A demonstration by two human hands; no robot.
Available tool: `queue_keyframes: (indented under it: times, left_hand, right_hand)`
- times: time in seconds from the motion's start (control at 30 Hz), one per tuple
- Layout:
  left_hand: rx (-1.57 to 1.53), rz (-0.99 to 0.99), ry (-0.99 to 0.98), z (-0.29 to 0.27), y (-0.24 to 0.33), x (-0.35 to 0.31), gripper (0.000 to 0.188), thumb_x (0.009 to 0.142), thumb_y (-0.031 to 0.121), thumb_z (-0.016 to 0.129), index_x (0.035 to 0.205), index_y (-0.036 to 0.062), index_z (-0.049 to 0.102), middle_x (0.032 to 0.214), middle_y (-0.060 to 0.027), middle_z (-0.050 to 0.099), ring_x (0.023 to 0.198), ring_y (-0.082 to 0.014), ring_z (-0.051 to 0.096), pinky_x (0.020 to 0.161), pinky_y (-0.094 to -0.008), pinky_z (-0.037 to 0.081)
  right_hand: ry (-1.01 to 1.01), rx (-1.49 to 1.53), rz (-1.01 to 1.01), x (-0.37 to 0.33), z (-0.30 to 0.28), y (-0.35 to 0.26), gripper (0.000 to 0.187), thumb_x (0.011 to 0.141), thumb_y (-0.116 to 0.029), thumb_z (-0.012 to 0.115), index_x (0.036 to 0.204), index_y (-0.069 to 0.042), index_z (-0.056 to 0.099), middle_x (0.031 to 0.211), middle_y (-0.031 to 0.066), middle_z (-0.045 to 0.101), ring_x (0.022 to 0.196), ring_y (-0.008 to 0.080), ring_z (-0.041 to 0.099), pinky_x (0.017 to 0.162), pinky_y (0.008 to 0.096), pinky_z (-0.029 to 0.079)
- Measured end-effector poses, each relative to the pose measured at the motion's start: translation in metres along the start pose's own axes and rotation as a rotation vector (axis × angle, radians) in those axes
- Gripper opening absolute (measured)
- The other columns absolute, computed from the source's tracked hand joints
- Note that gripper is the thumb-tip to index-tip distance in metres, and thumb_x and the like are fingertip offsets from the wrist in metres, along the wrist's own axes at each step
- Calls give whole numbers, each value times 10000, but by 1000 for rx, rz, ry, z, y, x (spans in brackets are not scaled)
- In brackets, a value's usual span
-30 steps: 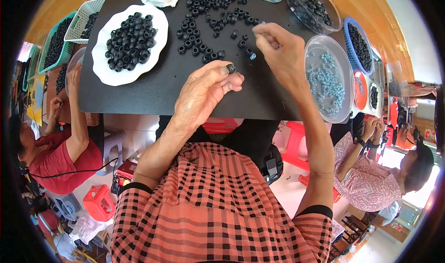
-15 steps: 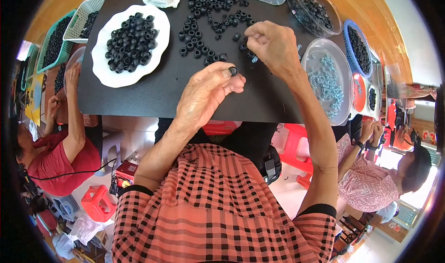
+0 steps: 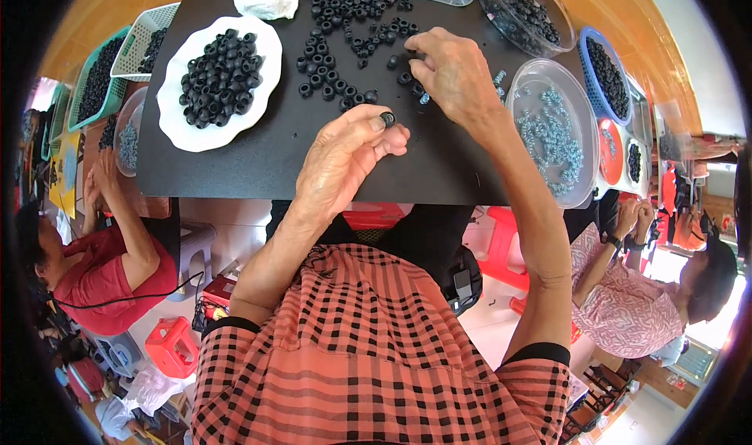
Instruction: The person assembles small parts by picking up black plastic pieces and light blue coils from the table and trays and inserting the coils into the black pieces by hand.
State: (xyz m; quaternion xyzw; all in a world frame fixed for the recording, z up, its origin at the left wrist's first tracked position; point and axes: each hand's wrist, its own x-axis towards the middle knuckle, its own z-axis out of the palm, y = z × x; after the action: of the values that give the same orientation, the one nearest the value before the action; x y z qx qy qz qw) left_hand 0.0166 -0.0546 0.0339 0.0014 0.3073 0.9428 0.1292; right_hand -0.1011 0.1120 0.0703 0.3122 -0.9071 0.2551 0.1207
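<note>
Near the middle of the frame, the left hand (image 3: 337,159) pinches one black bead (image 3: 388,119) between thumb and fingertips, its hole turned up toward the view; that hold matches the pictures from half a second and a second ago. Most of the change lies up and to the right of it. The right hand (image 3: 454,69), which a second ago was farther right, has shifted leftward and now hovers over the edge of the loose black beads (image 3: 316,80) at upper centre. Its thumb and forefinger are bent toward each other above the dark table (image 3: 251,171), and whether anything sits between them cannot be told. Just below its thumb lies a small blue bead (image 3: 424,98), apart from the many blue beads (image 3: 552,132) in the round clear tub (image 3: 536,70) at right. For the work in hand, this suggests that the right hand is the busy one while the left simply steadies its bead. At upper left, the scalloped white plate (image 3: 171,100) bears its heap of black beads (image 3: 222,81), seemingly unaltered. Farther out, at the left edge, a co-worker's hands (image 3: 104,182) have come together, away from the clear container (image 3: 139,104) that one was touching.
</note>
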Motion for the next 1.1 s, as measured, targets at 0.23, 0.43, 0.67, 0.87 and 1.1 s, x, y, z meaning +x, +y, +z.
queue_keyframes:
  times: [0.23, 0.43, 0.67, 0.87, 1.1]
  left_hand:
    - [0, -6, -6, 0, -1, 0, 213, 925, 101, 523, 1066, -47, 583, 958, -160, 652, 882, -207, 622, 858, -336, 478]
    - [4, 6, -1, 2, -1, -1, 212, 923, 90, 522, 1071, -49, 583, 955, -155, 653, 883, -201, 622, 860, -335, 477]
    - [26, -12, 6, 4, 1, -2, 217, 930, 125, 531, 1066, -36, 586, 858, -134, 630, 974, -245, 598, 899, -356, 458]
    - [17, 14, -3, 2, 0, -2, 211, 931, 120, 527, 1061, -37, 585, 857, -135, 630, 972, -247, 598, 891, -354, 461]
    - [15, 22, -10, 3, -1, 0, 211, 936, 94, 503, 1069, -50, 582, 959, -143, 649, 883, -188, 620, 858, -328, 482]
  right_hand:
    - [-55, -83, 14, 4, 2, -6, 196, 770, -86, 628, 954, -37, 673, 878, 133, 631, 740, 300, 638, 686, 393, 509]
    - [-3, -147, 1, 9, 5, 6, 178, 775, -87, 614, 935, -46, 681, 915, 123, 636, 747, 310, 638, 704, 400, 515]
    - [-45, -204, -57, 11, 6, 9, 176, 760, -92, 621, 919, -48, 683, 877, 137, 632, 733, 308, 637, 702, 402, 519]
    - [161, 322, 146, -1, -1, -15, 148, 718, -49, 671, 863, -25, 687, 792, 119, 646, 645, 204, 646, 626, 305, 521]
    - [59, 1032, 330, -49, -10, -53, 85, 829, 30, 627, 894, 30, 681, 903, 63, 651, 721, 94, 621, 643, 230, 507]
